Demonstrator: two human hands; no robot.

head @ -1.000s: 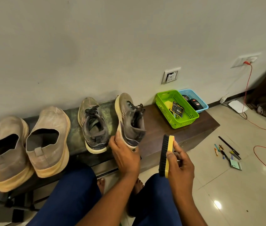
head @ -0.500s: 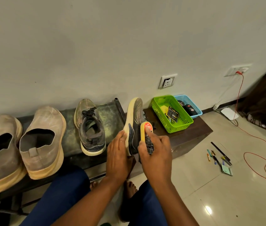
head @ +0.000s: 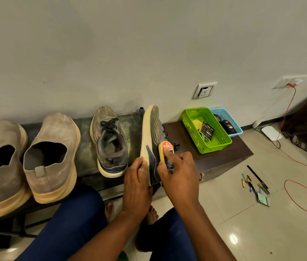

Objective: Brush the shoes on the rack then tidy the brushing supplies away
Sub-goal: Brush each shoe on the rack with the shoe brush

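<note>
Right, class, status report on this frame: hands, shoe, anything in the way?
Left hand grips tipped grey sneaker at the heel. Right hand holds yellow-backed shoe brush against its side. Nothing in the way; green plastic basket stands apart.

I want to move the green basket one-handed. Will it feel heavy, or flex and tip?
The green basket is thin perforated plastic, so probably light and slightly flexible. It holds only a card and a few small items, so it likely won't tip. On the smooth bench it would probably slide.
</note>
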